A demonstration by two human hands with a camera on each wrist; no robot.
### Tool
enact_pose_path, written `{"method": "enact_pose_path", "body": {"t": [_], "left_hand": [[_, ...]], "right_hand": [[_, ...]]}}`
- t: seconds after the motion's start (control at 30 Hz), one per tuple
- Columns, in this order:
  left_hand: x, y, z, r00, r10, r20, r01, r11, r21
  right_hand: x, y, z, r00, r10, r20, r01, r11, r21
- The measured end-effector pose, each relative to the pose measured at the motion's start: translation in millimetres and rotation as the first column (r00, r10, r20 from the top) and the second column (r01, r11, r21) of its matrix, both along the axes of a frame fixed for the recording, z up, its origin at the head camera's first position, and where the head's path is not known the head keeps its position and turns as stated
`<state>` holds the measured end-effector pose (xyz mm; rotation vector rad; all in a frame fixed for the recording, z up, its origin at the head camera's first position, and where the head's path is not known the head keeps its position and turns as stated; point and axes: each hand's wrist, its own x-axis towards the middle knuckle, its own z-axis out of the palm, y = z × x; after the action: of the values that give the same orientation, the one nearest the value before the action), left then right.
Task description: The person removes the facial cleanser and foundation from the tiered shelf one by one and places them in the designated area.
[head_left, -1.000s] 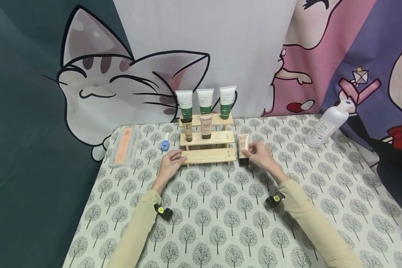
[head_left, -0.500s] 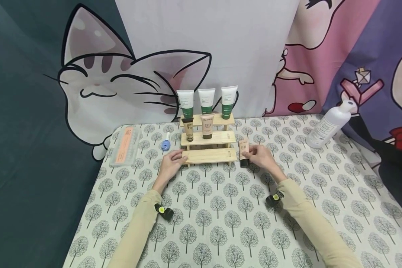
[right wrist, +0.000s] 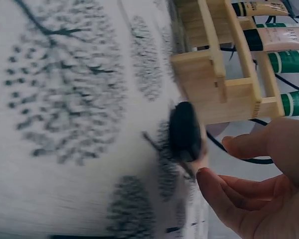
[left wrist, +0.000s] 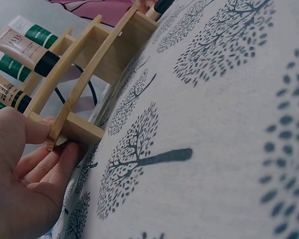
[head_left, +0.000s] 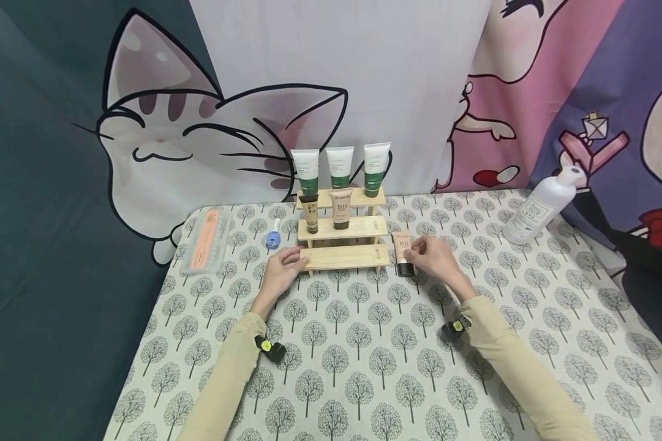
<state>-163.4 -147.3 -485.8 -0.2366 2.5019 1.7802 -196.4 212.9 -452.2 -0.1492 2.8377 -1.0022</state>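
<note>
Tube (head_left: 402, 253) at right hand (head_left: 433, 257), now lower

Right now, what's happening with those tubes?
A person's left hand grips the lowest step of a wooden stand. Their right hand is at a BB cream tube beside the stand; whether it grips is unclear. Three white-and-green tubes stand on top, another BB tube and a gold tube on the middle step.

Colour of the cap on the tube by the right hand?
The cap is black, clearest in the right wrist view.
</note>
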Motion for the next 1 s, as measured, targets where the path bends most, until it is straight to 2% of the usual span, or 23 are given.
{"method": "enact_pose_path", "body": {"t": [0.27, 0.57, 0.83, 1.0], "left_hand": [[0.8, -1, 0.0, 1.000, 0.007, 0.001, -0.007, 1.000, 0.009], [0.3, -1, -3.5, 1.000, 0.003, -0.026, -0.002, 1.000, 0.019], [-0.3, -1, -2.5, 1.000, 0.003, 0.002, -0.003, 0.999, 0.043], [-0.1, -1, -2.2, 1.000, 0.005, -0.001, -0.005, 0.999, 0.045]], "right_hand": [[-1.6, -10, 26.4, 0.997, 0.006, -0.074, -0.008, 1.000, -0.028], [-4.6, -38, 58.5, 0.995, 0.026, -0.096, -0.040, 0.988, -0.147], [-10.7, -67, 74.7, 0.987, 0.047, -0.152, -0.084, 0.965, -0.249], [-15.8, -82, 78.4, 0.985, 0.064, -0.162, -0.111, 0.949, -0.295]]}}
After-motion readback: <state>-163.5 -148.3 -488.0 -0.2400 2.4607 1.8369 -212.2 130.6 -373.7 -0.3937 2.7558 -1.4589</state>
